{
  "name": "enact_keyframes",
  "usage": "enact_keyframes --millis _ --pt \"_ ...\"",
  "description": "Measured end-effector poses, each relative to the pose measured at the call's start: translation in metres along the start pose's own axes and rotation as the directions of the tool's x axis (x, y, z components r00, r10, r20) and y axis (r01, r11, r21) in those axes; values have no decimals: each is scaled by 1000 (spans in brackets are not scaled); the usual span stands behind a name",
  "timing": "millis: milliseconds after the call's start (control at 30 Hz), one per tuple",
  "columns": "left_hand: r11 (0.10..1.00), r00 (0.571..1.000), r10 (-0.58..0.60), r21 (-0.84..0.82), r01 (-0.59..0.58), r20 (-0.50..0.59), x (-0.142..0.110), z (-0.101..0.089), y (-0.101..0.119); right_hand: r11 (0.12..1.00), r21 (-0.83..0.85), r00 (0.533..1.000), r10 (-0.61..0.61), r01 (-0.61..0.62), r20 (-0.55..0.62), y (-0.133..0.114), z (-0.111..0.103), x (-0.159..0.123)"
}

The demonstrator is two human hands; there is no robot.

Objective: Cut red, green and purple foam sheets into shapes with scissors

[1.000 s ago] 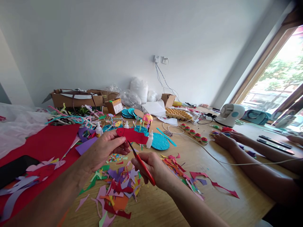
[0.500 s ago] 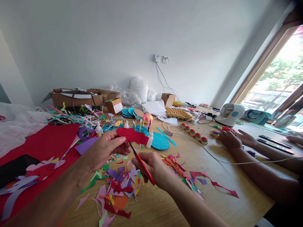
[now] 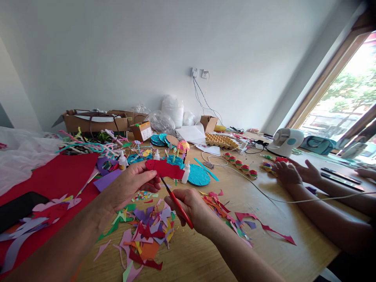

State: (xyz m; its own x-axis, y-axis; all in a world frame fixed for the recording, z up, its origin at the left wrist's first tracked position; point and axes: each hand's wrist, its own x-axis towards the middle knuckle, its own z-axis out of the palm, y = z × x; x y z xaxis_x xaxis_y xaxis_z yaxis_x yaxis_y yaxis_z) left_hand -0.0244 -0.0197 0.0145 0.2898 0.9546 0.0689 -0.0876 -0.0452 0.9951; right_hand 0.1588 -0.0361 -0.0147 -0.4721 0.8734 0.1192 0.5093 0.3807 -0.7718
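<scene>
A strip of red paper (image 3: 169, 169), with a rounded end and pen lines like a fish's head, is pinched between the thumb and fingers of my left hand (image 3: 133, 181). My right hand (image 3: 188, 207) grips red-handled scissors (image 3: 180, 207), whose dark blades touch the strip's lower edge beside my left fingertips. How far the blades are apart I cannot tell. Beneath both hands lies a heap of coloured paper scraps (image 3: 151, 223). Behind the strip stands a white glue bottle (image 3: 186, 174), next to a round blue piece (image 3: 199, 175).
Red sheets (image 3: 53, 180) carry paper fish cut-outs (image 3: 58, 207) on the left. A co-worker's hands (image 3: 289, 172) are at the right, near egg-carton caterpillars (image 3: 241, 166). A white cable (image 3: 258, 188) crosses the table toward the right. A fan (image 3: 284, 141) stands by the window.
The scissors and my right hand have shifted very slightly along the strip's lower edge. At the right, the co-worker's hands have lifted and spread a little.
</scene>
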Motion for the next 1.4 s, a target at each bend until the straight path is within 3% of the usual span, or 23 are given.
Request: enact_keyframes --millis 333,533,667,900,1100,1400 --pt "989 997 23 147 -12 -77 5 -14 -1 982 -182 999 -45 41 -16 4 0 4" --pt "998 997 -4 68 9 -74 4 -12 1 998 46 998 39 -42 56 -1 1 5" --pt "1000 998 -24 7 24 -62 1 -8 3 950 295 990 73 -105 117 3 5 7" --pt "999 998 -25 -30 23 -49 0 0 3 844 534 986 -44 -49 160 10 11 13" --pt "998 996 -19 -58 14 -84 -1 3 3 787 617 980 -126 5 152 16 20 14" --pt "999 995 35 -21 -37 -96 -1 11 -5 764 645 987 -129 35 99 20 28 12"
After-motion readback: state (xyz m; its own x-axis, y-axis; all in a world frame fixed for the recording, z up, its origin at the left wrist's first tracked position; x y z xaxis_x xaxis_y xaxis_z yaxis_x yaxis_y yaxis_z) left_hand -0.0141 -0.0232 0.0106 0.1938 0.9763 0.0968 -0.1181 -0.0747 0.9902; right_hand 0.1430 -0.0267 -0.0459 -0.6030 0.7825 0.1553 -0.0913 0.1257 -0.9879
